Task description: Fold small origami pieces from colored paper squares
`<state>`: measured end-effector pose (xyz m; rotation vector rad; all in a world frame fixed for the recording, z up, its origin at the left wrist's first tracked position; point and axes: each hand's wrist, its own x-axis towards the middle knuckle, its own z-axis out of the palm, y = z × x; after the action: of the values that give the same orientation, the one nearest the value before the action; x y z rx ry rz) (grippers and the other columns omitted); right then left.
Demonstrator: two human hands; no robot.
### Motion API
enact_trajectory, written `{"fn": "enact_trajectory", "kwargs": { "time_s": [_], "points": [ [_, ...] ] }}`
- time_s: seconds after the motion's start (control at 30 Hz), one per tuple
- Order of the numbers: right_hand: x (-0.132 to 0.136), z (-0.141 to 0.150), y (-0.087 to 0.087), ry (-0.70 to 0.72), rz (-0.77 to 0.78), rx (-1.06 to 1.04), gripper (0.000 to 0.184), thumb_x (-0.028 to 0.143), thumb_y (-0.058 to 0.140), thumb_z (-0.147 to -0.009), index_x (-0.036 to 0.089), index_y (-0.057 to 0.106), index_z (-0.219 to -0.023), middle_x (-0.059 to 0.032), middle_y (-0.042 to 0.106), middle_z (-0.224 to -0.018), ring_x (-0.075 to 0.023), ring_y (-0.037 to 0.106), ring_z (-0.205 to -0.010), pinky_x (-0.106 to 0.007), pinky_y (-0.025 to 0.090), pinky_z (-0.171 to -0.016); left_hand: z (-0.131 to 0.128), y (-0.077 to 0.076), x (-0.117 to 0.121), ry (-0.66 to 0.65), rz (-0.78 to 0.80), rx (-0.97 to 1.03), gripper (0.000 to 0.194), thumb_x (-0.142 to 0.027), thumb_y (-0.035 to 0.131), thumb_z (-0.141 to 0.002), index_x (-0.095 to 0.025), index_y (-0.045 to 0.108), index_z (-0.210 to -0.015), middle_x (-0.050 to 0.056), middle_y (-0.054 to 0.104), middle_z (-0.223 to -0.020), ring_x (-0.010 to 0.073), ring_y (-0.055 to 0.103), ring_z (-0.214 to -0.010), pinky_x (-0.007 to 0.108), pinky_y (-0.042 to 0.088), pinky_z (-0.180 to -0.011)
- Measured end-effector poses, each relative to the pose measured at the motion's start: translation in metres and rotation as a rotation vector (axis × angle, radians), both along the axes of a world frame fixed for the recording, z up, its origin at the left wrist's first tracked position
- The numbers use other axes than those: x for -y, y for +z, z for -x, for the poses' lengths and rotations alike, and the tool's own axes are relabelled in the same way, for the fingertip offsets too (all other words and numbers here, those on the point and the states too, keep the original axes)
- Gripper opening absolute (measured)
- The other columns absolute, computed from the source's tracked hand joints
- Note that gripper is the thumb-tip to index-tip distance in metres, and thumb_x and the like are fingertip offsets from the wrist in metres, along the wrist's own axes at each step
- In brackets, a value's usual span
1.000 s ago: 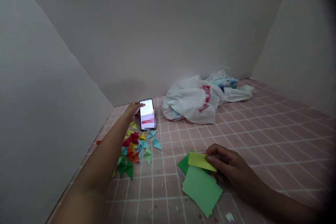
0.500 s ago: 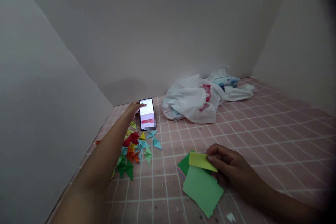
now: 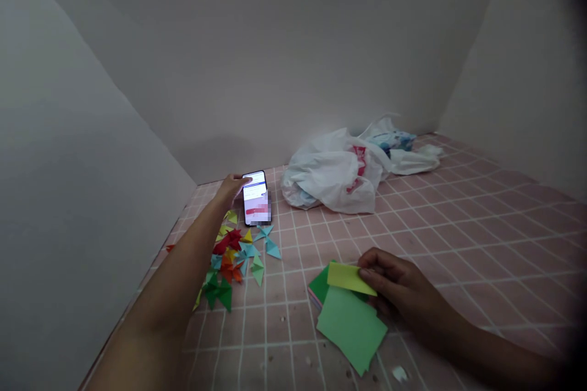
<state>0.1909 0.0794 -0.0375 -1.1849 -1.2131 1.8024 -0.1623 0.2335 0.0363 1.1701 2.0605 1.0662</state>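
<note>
My left hand (image 3: 230, 188) grips the upper left edge of a lit smartphone (image 3: 254, 201), its thumb on the screen and its other fingers mostly hidden. My right hand (image 3: 398, 284) pinches a folded yellow strip of paper (image 3: 346, 277) between thumb and fingers. The strip is over a stack of dark green paper (image 3: 320, 285) with other colours showing at its edge. Light green paper sheets (image 3: 352, 330) lie fanned in front of that stack. Folded paper cranes (image 3: 229, 241) in red, orange, yellow, green and blue are heaped beside my left forearm, which hides some of them.
A crumpled white plastic bag (image 3: 328, 171) with red print lies near the back wall. Behind it on the right is a blue and white packet (image 3: 398, 142). A small white scrap (image 3: 400, 373) rests on the pink checked cloth (image 3: 472, 244). Grey walls (image 3: 293, 43) enclose the surface.
The phone's screen content has changed slightly, with a blue band now near its top. My left thumb has shifted a little on the screen. My right hand still holds the yellow paper.
</note>
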Motion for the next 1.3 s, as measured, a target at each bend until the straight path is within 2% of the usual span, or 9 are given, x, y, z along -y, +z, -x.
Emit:
{"fn": "enact_trajectory", "kwargs": {
  "time_s": [0.2, 0.3, 0.37, 0.47, 0.5, 0.63, 0.87, 1.13, 1.3],
  "points": [
    [-0.003, 0.003, 0.001, 0.009, -0.030, -0.033, 0.039, 0.053, 0.073, -0.078, 0.020, 0.053, -0.083, 0.0070, 0.049, -0.060, -0.0048, 0.043, -0.044, -0.018, 0.026, -0.042, -0.022, 0.028, 0.042, 0.012, -0.257, -0.195, 0.033, -0.025, 0.066, -0.081, -0.013, 0.063, -0.112, 0.016, 0.065, -0.124, 0.0264, 0.061, -0.115, 0.039, 0.046, -0.099],
    [-0.003, 0.004, 0.004, 0.005, -0.083, -0.064, 0.038, 0.052, 0.073, -0.078, 0.019, 0.054, -0.082, 0.0067, 0.051, -0.060, -0.0045, 0.043, -0.044, -0.018, 0.027, -0.043, -0.060, 0.029, 0.095, -0.135, -0.287, -0.202, 0.030, -0.031, 0.065, -0.083, -0.017, 0.065, -0.109, 0.010, 0.071, -0.112, 0.0223, 0.067, -0.099, 0.035, 0.051, -0.090],
    [-0.002, 0.003, 0.005, -0.001, -0.118, -0.074, 0.037, 0.050, 0.072, -0.078, 0.018, 0.054, -0.082, 0.0069, 0.051, -0.059, -0.0043, 0.043, -0.043, -0.018, 0.026, -0.043, -0.086, 0.022, 0.131, -0.334, -0.258, -0.210, 0.028, -0.034, 0.062, -0.086, -0.019, 0.066, -0.110, 0.008, 0.072, -0.105, 0.0209, 0.068, -0.089, 0.033, 0.054, -0.082],
    [-0.002, 0.003, 0.005, 0.006, -0.141, -0.085, 0.037, 0.051, 0.070, -0.079, 0.018, 0.053, -0.083, 0.0070, 0.053, -0.058, -0.0044, 0.044, -0.041, -0.018, 0.025, -0.042, -0.103, 0.007, 0.162, -0.510, -0.184, -0.471, 0.023, -0.025, 0.058, -0.088, -0.020, 0.066, -0.109, 0.008, 0.072, -0.111, 0.0227, 0.067, -0.100, 0.036, 0.053, -0.090],
    [-0.002, 0.004, 0.005, 0.001, -0.144, -0.085, 0.037, 0.050, 0.070, -0.078, 0.018, 0.053, -0.083, 0.0073, 0.052, -0.058, -0.0044, 0.044, -0.041, -0.018, 0.025, -0.041, -0.102, 0.002, 0.162, -0.483, -0.158, -0.611, 0.023, -0.019, 0.055, -0.087, -0.020, 0.066, -0.108, 0.009, 0.072, -0.113, 0.0240, 0.066, -0.107, 0.038, 0.050, -0.097],
    [-0.003, 0.005, 0.003, 0.005, -0.167, -0.093, 0.037, 0.050, 0.070, -0.078, 0.018, 0.053, -0.082, 0.0084, 0.050, -0.058, -0.0041, 0.044, -0.040, -0.018, 0.026, -0.041, -0.075, -0.008, 0.131, -0.393, -0.106, -0.731, 0.043, 0.003, 0.048, -0.072, -0.016, 0.064, -0.107, 0.017, 0.066, -0.130, 0.0305, 0.055, -0.130, 0.047, 0.038, -0.112],
    [-0.004, 0.004, 0.003, 0.027, -0.164, -0.088, 0.037, 0.052, 0.068, -0.081, 0.018, 0.053, -0.083, 0.0075, 0.051, -0.059, -0.0045, 0.044, -0.041, -0.018, 0.026, -0.041, -0.056, -0.023, 0.083, -0.377, -0.021, -0.821, 0.055, 0.006, 0.045, -0.071, -0.019, 0.059, -0.118, 0.017, 0.064, -0.133, 0.0335, 0.051, -0.135, 0.062, 0.020, -0.117],
    [-0.004, 0.004, 0.004, 0.032, -0.141, -0.084, 0.037, 0.051, 0.070, -0.081, 0.018, 0.053, -0.083, 0.0072, 0.052, -0.060, -0.0048, 0.046, -0.042, -0.018, 0.028, -0.042, -0.059, -0.023, 0.076, -0.387, 0.001, -0.821, 0.049, 0.005, 0.048, -0.072, -0.020, 0.061, -0.112, 0.018, 0.064, -0.131, 0.0351, 0.054, -0.129, 0.060, 0.020, -0.117],
    [-0.004, 0.004, 0.003, 0.034, -0.152, -0.103, 0.038, 0.052, 0.071, -0.080, 0.018, 0.053, -0.083, 0.0078, 0.051, -0.059, -0.0045, 0.045, -0.041, -0.018, 0.027, -0.041, -0.086, -0.009, 0.113, -0.401, -0.087, -0.771, 0.040, -0.001, 0.047, -0.081, -0.017, 0.061, -0.114, 0.017, 0.065, -0.129, 0.0339, 0.056, -0.127, 0.054, 0.029, -0.115]
  ]
}}
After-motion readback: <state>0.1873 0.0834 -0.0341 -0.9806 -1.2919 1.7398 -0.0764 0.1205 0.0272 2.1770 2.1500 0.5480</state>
